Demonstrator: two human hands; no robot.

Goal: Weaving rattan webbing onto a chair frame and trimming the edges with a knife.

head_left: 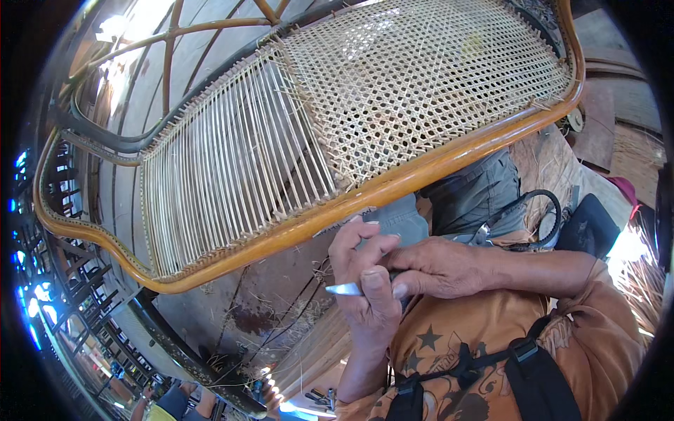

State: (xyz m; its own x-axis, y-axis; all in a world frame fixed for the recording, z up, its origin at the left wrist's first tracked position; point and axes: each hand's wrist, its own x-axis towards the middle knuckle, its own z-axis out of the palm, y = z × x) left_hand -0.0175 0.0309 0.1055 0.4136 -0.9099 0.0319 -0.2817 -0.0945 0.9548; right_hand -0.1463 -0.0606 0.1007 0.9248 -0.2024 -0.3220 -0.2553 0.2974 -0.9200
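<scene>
Close in front of my orange shirt, my two hands meet below the front rail of a rattan seat frame. My right hand (pixel 444 269) is closed, and a knife (pixel 344 288) juts leftward from it, its handle mostly covered by fingers. My left hand (pixel 361 270) has curled fingers, its thumb up against the blade; what lies inside them, if anything, is hidden. Above the hands is the woven cane seat (pixel 428 77), with open hexagonal weave on the right. On its left, pale parallel cane strands (pixel 217 168) run across an unwoven part.
The glossy bent front rail (pixel 477 146) crosses just beyond my hands. Wood shavings lie on the plank floor (pixel 260 298). A dark curved pole (pixel 175 344) stands lower left, near another person (pixel 174 401). At right are a black looped cable (pixel 554 210) and cane bundles (pixel 642 274).
</scene>
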